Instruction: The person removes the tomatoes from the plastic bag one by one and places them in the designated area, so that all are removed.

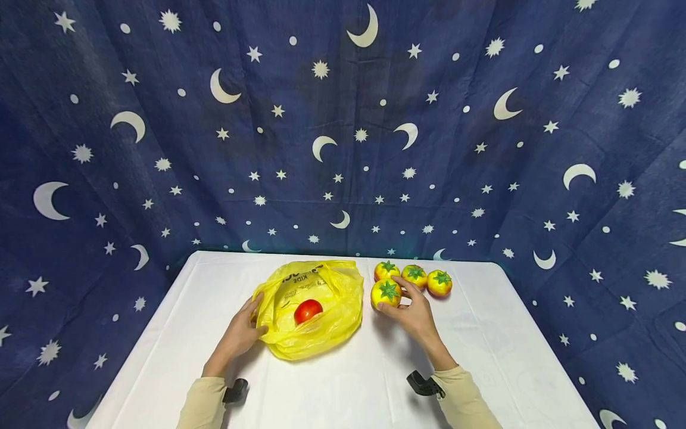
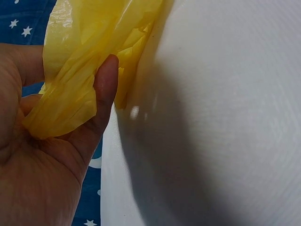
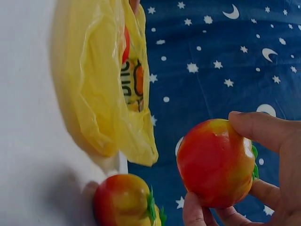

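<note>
My left hand (image 1: 243, 326) grips the rim of a yellow plastic bag (image 1: 334, 328), its thin film bunched between the thumb and fingers in the left wrist view. The bag lies with its mouth facing up, and a shiny red tomato (image 1: 308, 311) shows inside. To the right of the bag, my right hand (image 1: 415, 313) holds a yellow-and-red tomato (image 3: 216, 162) with a green star-shaped top, raised off the table in the right wrist view. Behind it sit three similar tomatoes, a left one (image 1: 386, 270), a middle one (image 1: 415, 274) and a right one (image 1: 440, 283).
A white cloth covers the table (image 1: 321, 393). Its far edge meets a dark blue curtain (image 1: 343, 179) patterned with moons and stars, which also hangs along both sides. Black wrist devices sit at both cuffs.
</note>
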Action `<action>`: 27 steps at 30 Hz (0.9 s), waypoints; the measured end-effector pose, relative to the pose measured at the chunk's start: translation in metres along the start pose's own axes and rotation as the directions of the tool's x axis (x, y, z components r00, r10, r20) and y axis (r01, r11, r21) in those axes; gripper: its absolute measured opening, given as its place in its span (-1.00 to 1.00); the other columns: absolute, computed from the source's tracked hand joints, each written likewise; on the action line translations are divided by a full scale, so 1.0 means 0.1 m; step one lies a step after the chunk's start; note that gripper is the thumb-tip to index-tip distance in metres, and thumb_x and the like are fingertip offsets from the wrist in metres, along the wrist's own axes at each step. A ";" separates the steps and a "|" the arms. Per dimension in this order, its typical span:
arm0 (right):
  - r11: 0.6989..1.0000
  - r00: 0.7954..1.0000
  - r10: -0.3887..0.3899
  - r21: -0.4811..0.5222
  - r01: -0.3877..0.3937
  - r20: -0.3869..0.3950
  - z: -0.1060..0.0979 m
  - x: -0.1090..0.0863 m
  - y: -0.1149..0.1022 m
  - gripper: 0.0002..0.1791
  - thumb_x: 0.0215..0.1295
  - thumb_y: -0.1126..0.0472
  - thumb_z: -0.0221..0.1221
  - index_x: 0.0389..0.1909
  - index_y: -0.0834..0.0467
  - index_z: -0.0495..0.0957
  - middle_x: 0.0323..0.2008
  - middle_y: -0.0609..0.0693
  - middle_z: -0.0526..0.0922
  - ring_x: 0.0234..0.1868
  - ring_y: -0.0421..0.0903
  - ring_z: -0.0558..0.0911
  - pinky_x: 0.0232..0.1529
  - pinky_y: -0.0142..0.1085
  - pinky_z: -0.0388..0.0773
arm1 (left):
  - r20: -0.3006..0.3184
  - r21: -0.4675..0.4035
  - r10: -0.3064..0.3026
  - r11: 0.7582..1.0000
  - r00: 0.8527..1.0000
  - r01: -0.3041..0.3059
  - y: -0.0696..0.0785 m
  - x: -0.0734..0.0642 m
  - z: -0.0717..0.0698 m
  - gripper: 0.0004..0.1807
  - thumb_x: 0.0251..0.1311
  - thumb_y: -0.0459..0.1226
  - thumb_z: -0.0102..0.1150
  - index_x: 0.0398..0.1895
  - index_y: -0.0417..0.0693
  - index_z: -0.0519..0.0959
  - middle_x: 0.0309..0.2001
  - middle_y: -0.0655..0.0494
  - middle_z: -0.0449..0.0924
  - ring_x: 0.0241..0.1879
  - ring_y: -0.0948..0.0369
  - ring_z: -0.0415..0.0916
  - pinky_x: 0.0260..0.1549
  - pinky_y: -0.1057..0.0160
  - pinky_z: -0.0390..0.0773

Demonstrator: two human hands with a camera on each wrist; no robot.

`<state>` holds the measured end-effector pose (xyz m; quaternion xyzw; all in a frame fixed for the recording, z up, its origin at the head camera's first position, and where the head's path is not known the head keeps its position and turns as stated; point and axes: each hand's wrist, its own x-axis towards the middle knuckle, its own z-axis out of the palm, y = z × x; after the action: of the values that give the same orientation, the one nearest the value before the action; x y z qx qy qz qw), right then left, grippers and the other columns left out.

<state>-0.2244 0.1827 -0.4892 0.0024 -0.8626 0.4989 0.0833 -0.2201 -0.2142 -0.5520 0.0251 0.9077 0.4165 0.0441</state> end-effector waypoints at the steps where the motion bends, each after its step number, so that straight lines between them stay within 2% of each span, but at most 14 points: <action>1: 1.000 1.000 0.003 -0.003 -0.003 -0.006 -0.02 0.01 0.01 -0.20 -0.08 0.13 0.49 0.29 0.06 0.46 0.30 0.19 0.44 0.20 0.15 0.52 0.02 -0.07 0.64 | 0.001 0.000 -0.001 1.000 1.000 0.001 0.00 0.00 0.00 -0.02 0.12 -0.42 0.21 0.58 -0.08 -0.07 0.58 -0.22 -0.17 0.52 -0.25 -0.13 0.44 -0.23 0.04; 14: 0.997 0.996 0.069 -0.023 -0.070 -0.064 -0.21 0.09 0.22 -0.17 -0.05 0.11 0.49 0.33 0.05 0.42 0.25 0.15 0.51 0.19 0.13 0.52 0.03 -0.16 0.55 | 0.002 -0.003 -0.007 1.000 1.000 0.007 0.01 0.01 -0.01 -0.03 0.13 -0.42 0.21 0.58 -0.08 -0.07 0.58 -0.21 -0.18 0.52 -0.25 -0.13 0.44 -0.23 0.05; 27: 0.987 0.987 0.140 -0.072 -0.145 -0.076 -0.29 0.15 0.48 -0.12 -0.02 0.05 0.46 0.38 0.06 0.36 0.30 0.24 0.46 0.20 0.21 0.49 0.15 0.03 0.46 | 0.006 -0.009 -0.015 1.000 1.000 0.015 0.01 0.01 0.00 -0.02 0.12 -0.42 0.22 0.58 -0.08 -0.07 0.58 -0.22 -0.19 0.52 -0.25 -0.14 0.44 -0.23 0.04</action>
<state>-0.2394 0.2331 -0.5142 -0.0800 -0.8757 0.4698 0.0779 -0.2209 -0.2139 -0.5514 0.0193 0.9059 0.4200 0.0501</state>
